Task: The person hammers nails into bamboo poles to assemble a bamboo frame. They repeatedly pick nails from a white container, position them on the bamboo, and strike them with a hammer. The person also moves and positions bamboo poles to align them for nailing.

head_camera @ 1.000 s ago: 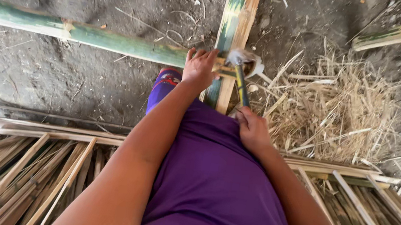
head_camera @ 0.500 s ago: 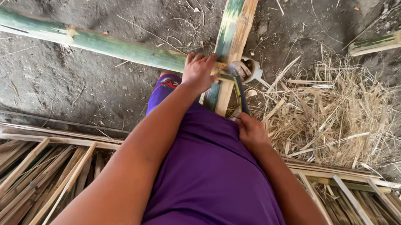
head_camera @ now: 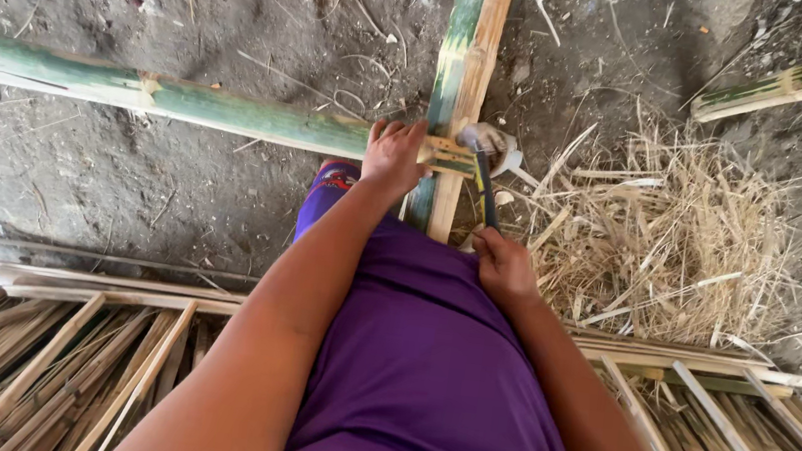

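A: What is hard to make out here?

B: The spot where the two poles cross; the left hand point(head_camera: 394, 157) lies over it, fingers spread narrow and pressed flat on the green bamboo pole point(head_camera: 184, 102), so whatever sits under the palm is hidden; the lower part of the split bamboo pole point(head_camera: 469, 72) disappears behind the purple shirt point(head_camera: 426, 359)

A: And the other hand?

B: The right hand point(head_camera: 505, 266) is closed round the dark handle of a hammer point(head_camera: 481, 169); the fingers wrap it fully; the hammer's head rests right at the crossing, touching or just above it, I cannot tell which; something pale and rounded sits just behind the head, too blurred to name

A: What gets cut off?

B: Both arms run out of the bottom edge; the green pole leaves at the left edge; the split pole leaves at the top; another bamboo piece point(head_camera: 801, 75) is clipped at the upper right corner

A: Anything else around?

B: A heap of dry straw point(head_camera: 681, 237) lies just right of the hammer on the dirt floor point(head_camera: 123, 194); a woven bamboo panel point(head_camera: 44, 356) stretches across the bottom, its middle covered by the person's body; a blue and red patch point(head_camera: 330, 182) shows under the left forearm, too covered to identify
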